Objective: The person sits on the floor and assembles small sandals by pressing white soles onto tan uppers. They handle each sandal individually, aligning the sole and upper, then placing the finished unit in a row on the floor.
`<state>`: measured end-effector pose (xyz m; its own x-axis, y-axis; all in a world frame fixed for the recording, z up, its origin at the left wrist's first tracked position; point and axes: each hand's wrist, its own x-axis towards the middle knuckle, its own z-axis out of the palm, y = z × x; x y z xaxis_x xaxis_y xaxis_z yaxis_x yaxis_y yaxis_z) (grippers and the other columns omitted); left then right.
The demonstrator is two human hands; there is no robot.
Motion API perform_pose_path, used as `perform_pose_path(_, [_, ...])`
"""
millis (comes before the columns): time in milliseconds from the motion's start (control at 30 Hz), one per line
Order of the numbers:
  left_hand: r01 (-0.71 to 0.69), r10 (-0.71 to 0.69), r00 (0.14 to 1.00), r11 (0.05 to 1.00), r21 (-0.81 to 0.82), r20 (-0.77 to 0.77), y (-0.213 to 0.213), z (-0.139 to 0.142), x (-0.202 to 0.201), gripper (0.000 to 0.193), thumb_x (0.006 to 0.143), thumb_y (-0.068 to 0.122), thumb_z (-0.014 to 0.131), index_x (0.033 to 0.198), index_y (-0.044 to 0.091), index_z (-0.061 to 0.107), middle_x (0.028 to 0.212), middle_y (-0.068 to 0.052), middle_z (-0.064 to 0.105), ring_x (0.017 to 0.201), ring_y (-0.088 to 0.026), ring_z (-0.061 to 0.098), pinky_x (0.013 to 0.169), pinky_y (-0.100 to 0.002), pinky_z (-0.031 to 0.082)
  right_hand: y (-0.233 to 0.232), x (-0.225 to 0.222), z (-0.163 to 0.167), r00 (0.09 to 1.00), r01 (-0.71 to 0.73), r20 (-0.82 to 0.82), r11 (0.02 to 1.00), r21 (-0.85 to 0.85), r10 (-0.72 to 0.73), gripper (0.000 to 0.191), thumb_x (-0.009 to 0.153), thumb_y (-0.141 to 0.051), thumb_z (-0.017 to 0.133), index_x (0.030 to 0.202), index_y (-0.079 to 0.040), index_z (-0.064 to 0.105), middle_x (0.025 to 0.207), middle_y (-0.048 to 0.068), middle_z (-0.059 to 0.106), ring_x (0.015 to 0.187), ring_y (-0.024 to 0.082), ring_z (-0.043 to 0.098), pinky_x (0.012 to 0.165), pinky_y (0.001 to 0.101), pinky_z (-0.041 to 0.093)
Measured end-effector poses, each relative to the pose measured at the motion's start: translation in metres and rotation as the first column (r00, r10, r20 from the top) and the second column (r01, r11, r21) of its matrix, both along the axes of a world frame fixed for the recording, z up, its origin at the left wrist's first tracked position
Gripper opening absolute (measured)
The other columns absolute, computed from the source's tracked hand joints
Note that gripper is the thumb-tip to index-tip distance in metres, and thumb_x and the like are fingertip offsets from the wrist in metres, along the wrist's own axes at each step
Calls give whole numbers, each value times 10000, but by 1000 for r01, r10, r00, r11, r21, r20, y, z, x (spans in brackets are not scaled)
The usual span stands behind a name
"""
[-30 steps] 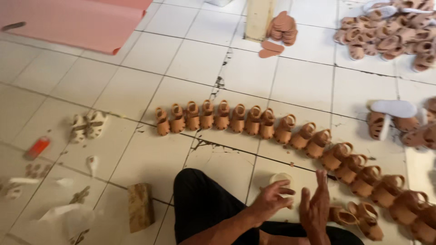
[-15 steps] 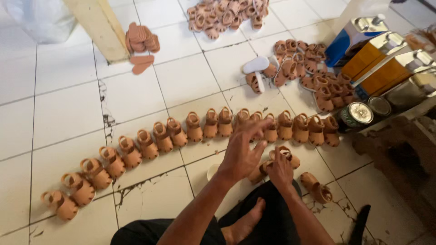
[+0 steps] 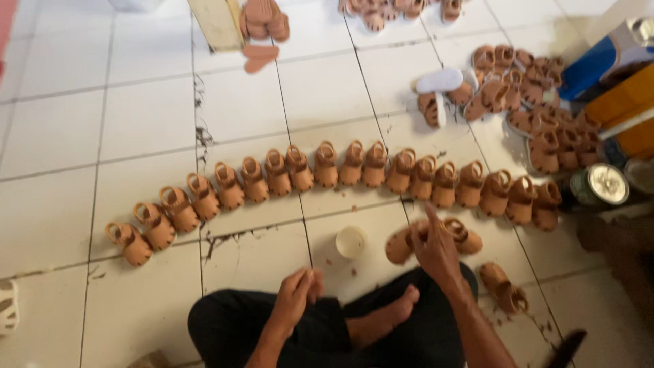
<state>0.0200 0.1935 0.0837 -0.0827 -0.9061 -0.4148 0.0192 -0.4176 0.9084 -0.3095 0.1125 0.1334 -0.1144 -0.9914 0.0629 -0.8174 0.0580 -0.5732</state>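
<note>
Sandals (image 3: 436, 235), small tan ones, are what my right hand (image 3: 436, 253) rests on: two of them lie together on the floor just beyond my shin, and my fingers are spread loosely over their tops, forefinger stretched forward, not closed around either.

Going left to right: far out past my left hand (image 3: 294, 300), the long row of sandals (image 3: 327, 180) begins near the floor's left side and curves across in front of me, each one standing toe-down beside the next, I judge so they stay in order and within reach. My left hand sits by my knee, fingers curled in on themselves; whether it holds something I cannot tell. Between my two hands, a little forward, stands a small white cup (image 3: 351, 241). Just right of my right hand another sandal (image 3: 503, 288) lies on its own. Farther right, beyond the row's end, a round tin (image 3: 599, 184) sits on the floor, with a loose heap of sandals (image 3: 538, 116) behind it.

I sit cross-legged, barefoot, on white floor tiles (image 3: 136, 116) with dark, chipped grout lines.
</note>
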Motion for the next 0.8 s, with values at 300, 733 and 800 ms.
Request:
perform_pose_path(300, [106,-73,836,994,29,-544,-41,61,-47,687,1009,594,341,1511,134,437,1357,-98,650,1237,-211,619,1027,-364,503,23,72,109,847,-444,139,826,-347,514,845,901,-16,727,1598,-109,258,1049,78,740,1016,214,736,957,418,571])
perform_pose_path(733, [34,-64,974,989,-141,-218,-13,113,-61,858,958,299,617,1601,199,58,1538,-92,365,1369,-267,486,1044,-416,517,51,103,97,892,-330,192,879,-345,410,742,886,-60,739,1536,-69,380,1183,120,707,1142,302,668,956,411,563])
perform_pose_path(800, [60,-63,997,997,-45,-55,-12,114,-63,899,916,306,622,1601,214,47,1522,-117,417,1286,-325,605,963,-435,573,52,105,93,903,-365,69,840,-401,425,699,891,-88,739,1508,-47,413,1222,134,698,1192,337,625,969,433,538])
